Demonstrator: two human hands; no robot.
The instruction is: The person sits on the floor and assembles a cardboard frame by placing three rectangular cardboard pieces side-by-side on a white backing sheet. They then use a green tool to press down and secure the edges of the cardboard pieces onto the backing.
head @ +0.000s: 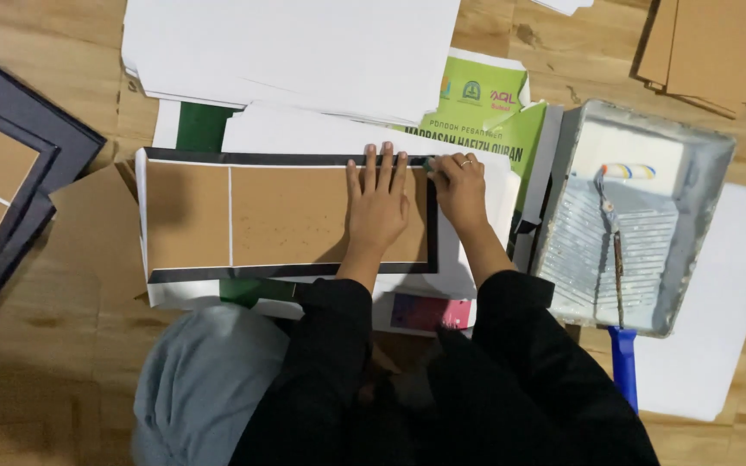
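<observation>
Left hand (376, 203) lies flat on brown board (287, 216); right hand (459, 185) pinches its corner.

Looks to me like informal bookbinding or craft workspace set up on wooden floor (62, 362), not at bench. I see brown board panels edged with black covering (287, 216), more finished ones at floor's left edge (10, 173), white sheet stacks (295, 52) along far edge, glue-smeared paint tray (701, 164) holding blue-handled roller (622, 354) at right, spare cardboard (710, 47) in far right corner.
</observation>
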